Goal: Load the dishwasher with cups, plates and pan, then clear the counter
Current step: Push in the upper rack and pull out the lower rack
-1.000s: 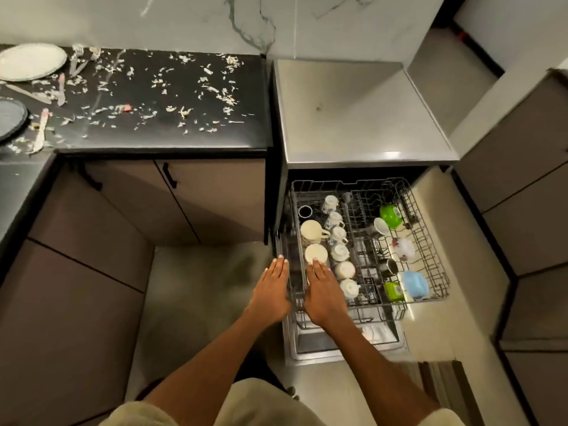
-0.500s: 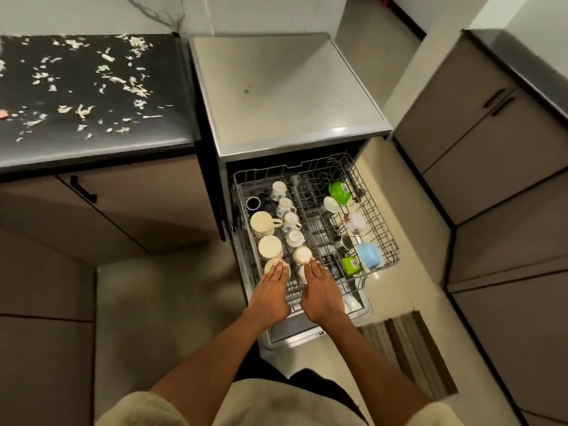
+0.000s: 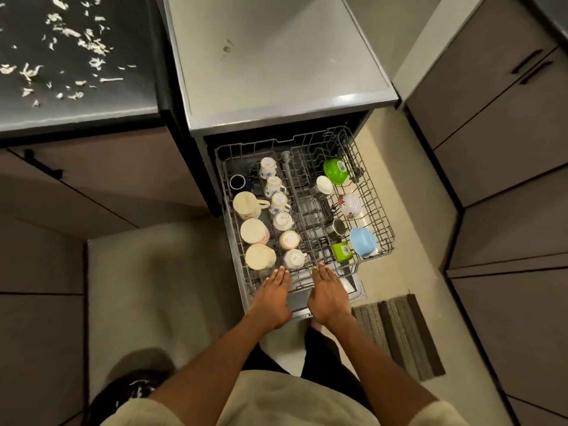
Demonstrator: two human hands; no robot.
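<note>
While both hands lie flat with fingers straight and together on the front edge of a pulled-out wire rack (image 3: 373,192), a person stands over an open dishwasher (image 3: 276,72) at the centre of the frame. The left hand (image 3: 272,298) and the right hand (image 3: 329,298) sit side by side, palms down, fingertips touching the rack's front rail and gripping nothing. Cups fill the rack: three large cream mugs (image 3: 254,230) stand upside down in a column along its left side, with a row of smaller white cups (image 3: 281,221) just beside them and a dark cup (image 3: 237,181) at the far left corner. On the rack's right side sit a green bowl (image 3: 335,171), a blue bowl (image 3: 363,241), a small green cup (image 3: 341,251), a white floral cup (image 3: 349,205) and a steel cup (image 3: 336,226). At the upper left of the frame, a dark counter (image 3: 76,112) is littered with pale scraps (image 3: 30,70). A striped mat (image 3: 402,336) lies on the floor at lower right.
</note>
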